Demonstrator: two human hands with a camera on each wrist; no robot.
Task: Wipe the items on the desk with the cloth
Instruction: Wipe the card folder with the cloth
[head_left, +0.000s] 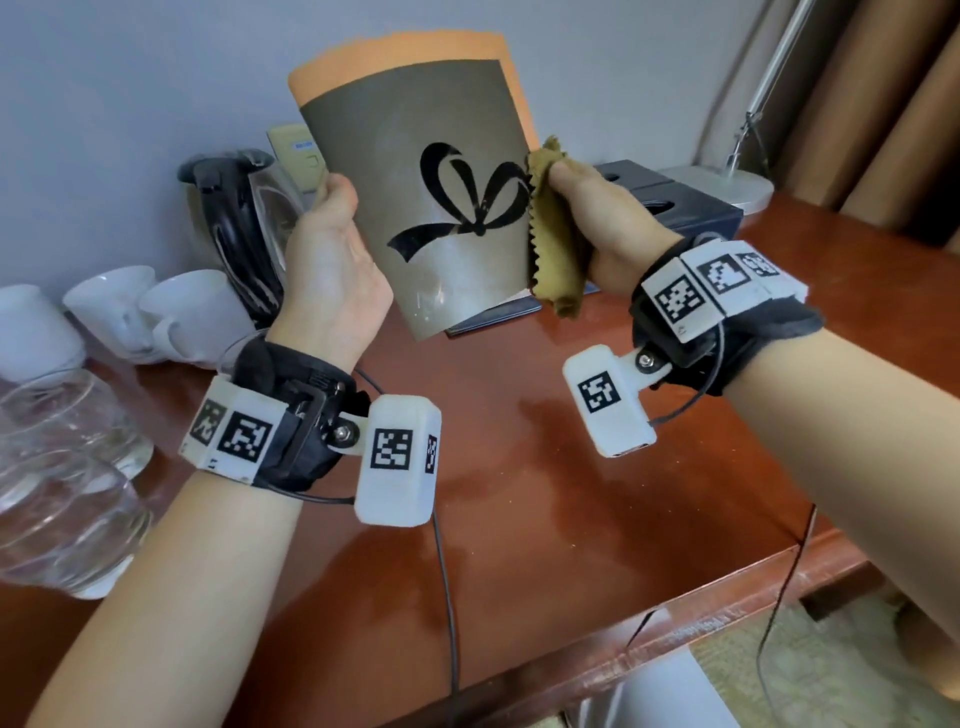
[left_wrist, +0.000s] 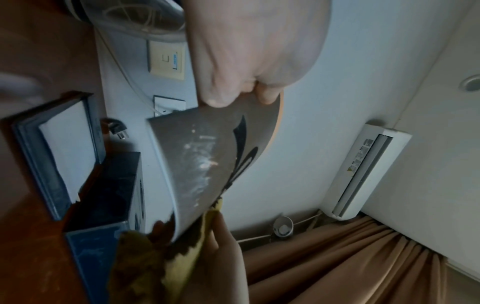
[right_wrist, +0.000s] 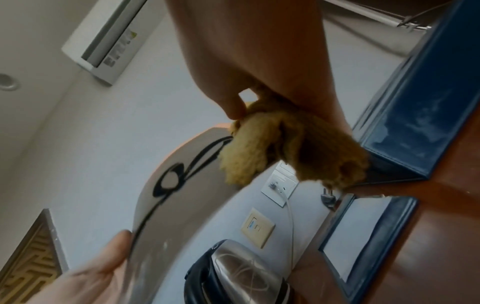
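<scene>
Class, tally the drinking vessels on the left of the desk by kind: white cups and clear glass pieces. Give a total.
White cups: 3
Clear glass pieces: 2
Total: 5

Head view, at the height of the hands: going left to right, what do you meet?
White cups → kettle → left hand → bow-printed card → yellow cloth → right hand → dark blue box → lamp base.
</scene>
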